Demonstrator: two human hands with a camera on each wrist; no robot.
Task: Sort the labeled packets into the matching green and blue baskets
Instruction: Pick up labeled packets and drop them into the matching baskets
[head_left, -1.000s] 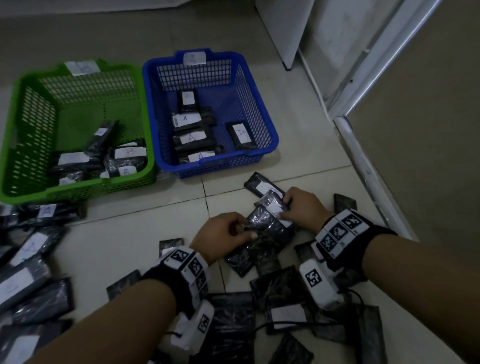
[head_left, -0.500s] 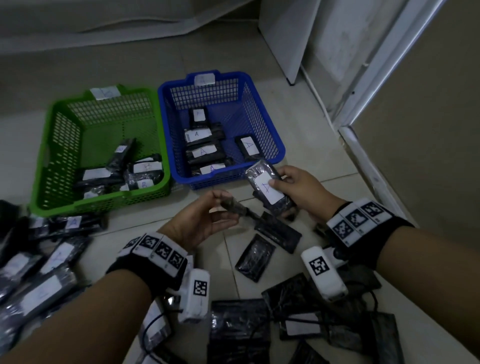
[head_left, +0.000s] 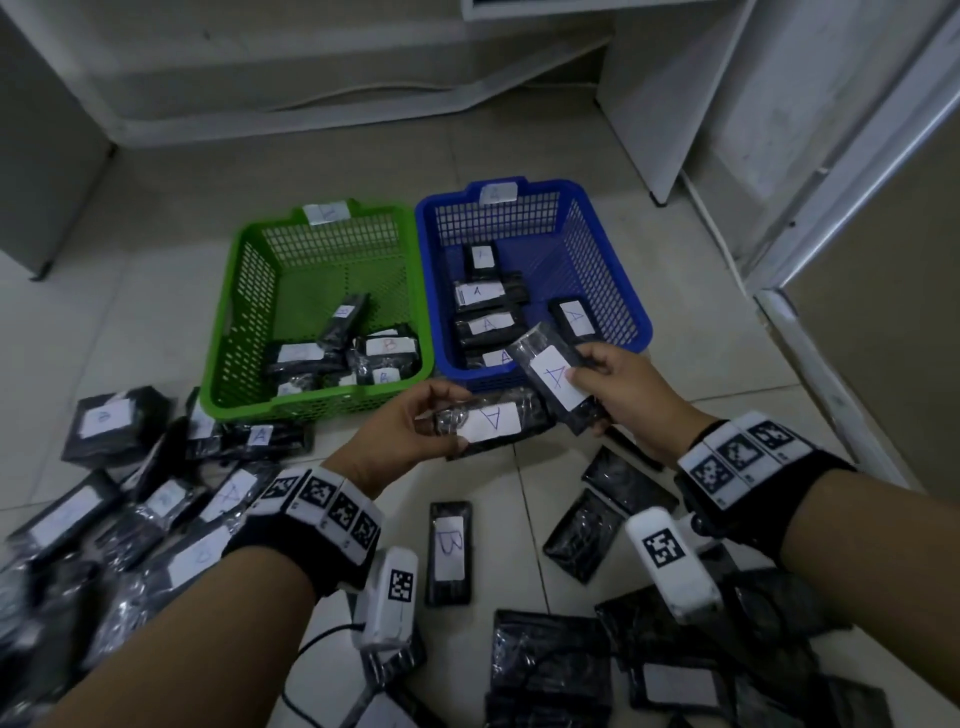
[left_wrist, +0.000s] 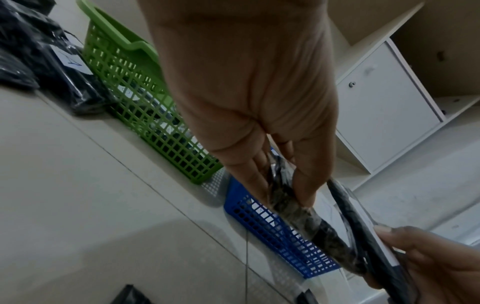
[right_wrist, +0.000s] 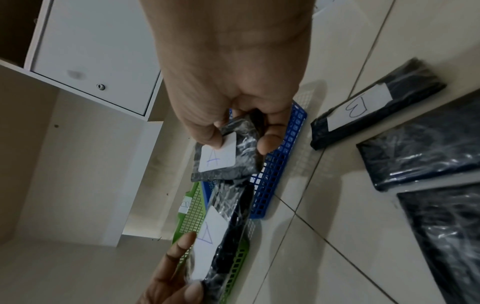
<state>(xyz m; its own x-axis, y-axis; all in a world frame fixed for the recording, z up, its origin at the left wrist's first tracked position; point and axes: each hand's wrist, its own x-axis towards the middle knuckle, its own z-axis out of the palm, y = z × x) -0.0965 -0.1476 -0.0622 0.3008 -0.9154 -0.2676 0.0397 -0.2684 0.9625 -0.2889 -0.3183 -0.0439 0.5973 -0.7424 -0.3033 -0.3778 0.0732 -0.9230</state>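
Floor tiles: blue basket (head_left: 631, 291) just beyond right hand (head_left: 618, 395), fingers pinching A packet (head_left: 550, 376); left hand (head_left: 400, 431) pinches second A packet (head_left: 491, 423), farther off

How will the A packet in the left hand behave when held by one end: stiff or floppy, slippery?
Probably fairly stiff: the packet juts out sideways from the left hand without visibly drooping. Likely light, since a grip with thumb and fingertips at one end holds it. The wrap looks glossy and crinkled in the left wrist view, so it may be somewhat slippery.
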